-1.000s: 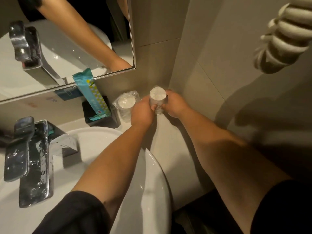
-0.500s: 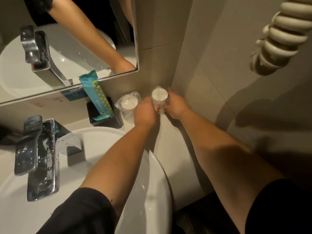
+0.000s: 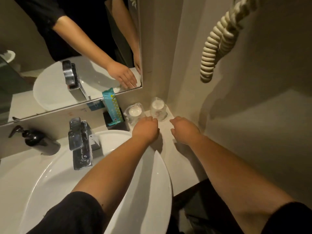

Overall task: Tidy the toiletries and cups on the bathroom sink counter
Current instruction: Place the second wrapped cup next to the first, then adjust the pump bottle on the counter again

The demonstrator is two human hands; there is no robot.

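Two wrapped cups stand side by side in the back right corner of the tabletop [image 3: 179,159], where the mirror wall meets the side wall. The right cup [image 3: 157,108] sits tight in the corner; the left cup [image 3: 135,113] is just beside it, toward the black holder [image 3: 118,124] with the teal packet [image 3: 112,106] leaning in it.

Both hands hover in front of the cups, nearer the person. The left hand [image 3: 146,128] is loosely curled and holds nothing; its fingertips reach up close to the gap between the two cups, and whether they brush the right cup's base cannot be told. The right hand [image 3: 184,130] is relaxed, fingers pointing toward the corner, apart from the right cup and empty.

Both cups lie straight ahead of the hands, away from the body, and stand upright, so their long axes run vertically. The left hand is the nearer one to either cup; the right hand lies off to the side of the right cup, between it and the side wall.

Judging by the layout, the cups look placed. Any next item, the packet or the soap bottle [image 3: 35,139] beyond the tap [image 3: 80,146], lies to the left, which favours the left hand across the basin [image 3: 152,183].
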